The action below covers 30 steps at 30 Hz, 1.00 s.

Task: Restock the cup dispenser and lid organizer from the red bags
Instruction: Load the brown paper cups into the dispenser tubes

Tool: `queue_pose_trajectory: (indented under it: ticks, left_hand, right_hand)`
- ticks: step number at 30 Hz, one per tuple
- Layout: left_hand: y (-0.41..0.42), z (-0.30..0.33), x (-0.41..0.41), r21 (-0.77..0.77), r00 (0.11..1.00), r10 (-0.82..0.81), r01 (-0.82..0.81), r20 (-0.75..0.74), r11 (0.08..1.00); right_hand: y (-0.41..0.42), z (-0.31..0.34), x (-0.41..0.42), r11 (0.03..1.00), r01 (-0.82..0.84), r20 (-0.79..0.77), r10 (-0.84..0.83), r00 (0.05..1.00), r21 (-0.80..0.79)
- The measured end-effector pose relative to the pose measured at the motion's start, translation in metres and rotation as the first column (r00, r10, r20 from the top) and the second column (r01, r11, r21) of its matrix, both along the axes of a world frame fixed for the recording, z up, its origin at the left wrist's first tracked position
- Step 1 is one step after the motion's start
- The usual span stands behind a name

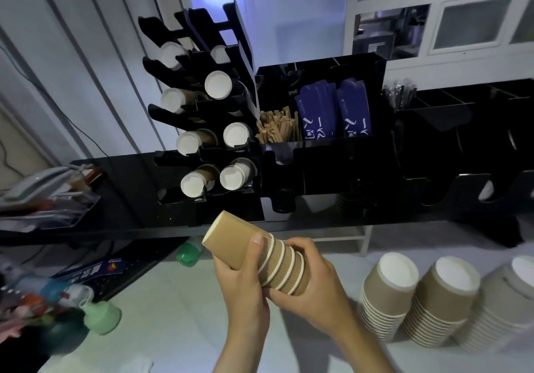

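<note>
A short stack of brown paper cups (231, 241) lies tilted between my hands, bottom pointing up-left toward the dispenser. My left hand (244, 280) grips the stack around its middle, thumb on top. My right hand (310, 280) holds the rim end from the right and below. The black cup dispenser (239, 40) stands just beyond, with several slots showing white cup bottoms (218, 85). Three upside-down stacks of brown cups (388, 294) stand on the white surface at the right. No red bag is in view.
A black organizer (320, 66) right of the dispenser holds wooden stirrers (277, 127) and blue packets (332, 107). More black compartments (468, 130) sit far right. Bottles with green caps (101, 316) and clutter lie at the lower left.
</note>
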<state>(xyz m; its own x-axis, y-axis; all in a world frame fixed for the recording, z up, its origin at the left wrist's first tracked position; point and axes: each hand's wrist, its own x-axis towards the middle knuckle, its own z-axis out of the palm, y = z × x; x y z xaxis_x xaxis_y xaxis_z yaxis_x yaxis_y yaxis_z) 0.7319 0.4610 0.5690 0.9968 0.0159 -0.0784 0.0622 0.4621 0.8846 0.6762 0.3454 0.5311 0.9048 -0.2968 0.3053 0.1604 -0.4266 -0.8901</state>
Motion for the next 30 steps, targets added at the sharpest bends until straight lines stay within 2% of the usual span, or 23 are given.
queue_pose_trajectory:
  ticks: [6, 10, 12, 15, 17, 20, 26, 30]
  left_hand:
    - [-0.012, 0.024, 0.025, 0.040, 0.991, -0.032, 0.027, 0.127, 0.999]
    - [-0.025, 0.066, 0.058, 0.045, 0.976, -0.003, -0.007, 0.216, 0.999]
    - [-0.029, 0.092, 0.080, 0.050, 0.961, 0.011, -0.026, 0.275, 0.998]
    - [-0.037, 0.131, 0.115, 0.039, 0.937, 0.012, -0.028, 0.349, 0.999]
    - [-0.043, 0.156, 0.135, 0.045, 0.910, 0.034, -0.058, 0.412, 0.997]
    - [-0.051, 0.191, 0.162, 0.103, 0.851, 0.099, -0.176, 0.516, 0.979]
    - [-0.054, 0.245, 0.226, 0.153, 0.744, 0.145, -0.316, 0.652, 0.936]
    - [-0.057, 0.266, 0.266, 0.229, 0.661, 0.103, -0.395, 0.743, 0.890]
  right_hand:
    - [-0.013, 0.018, 0.021, 0.999, 0.028, 0.130, -0.031, 0.991, 0.023]
    - [-0.026, 0.039, 0.045, 0.942, 0.251, 0.293, -0.181, 0.939, -0.225]
    - [-0.036, 0.051, 0.060, 0.925, 0.304, 0.326, -0.221, 0.919, -0.229]
    - [-0.049, 0.071, 0.085, 0.935, 0.321, 0.352, -0.253, 0.901, -0.148]
    - [-0.056, 0.085, 0.100, 0.951, 0.307, 0.361, -0.276, 0.891, -0.031]
    - [-0.069, 0.098, 0.119, 0.953, 0.272, 0.375, -0.302, 0.877, 0.132]
    - [-0.087, 0.115, 0.148, 0.944, 0.225, 0.367, -0.303, 0.879, 0.241]
    - [-0.095, 0.121, 0.163, 0.943, 0.222, 0.371, -0.304, 0.877, 0.247]
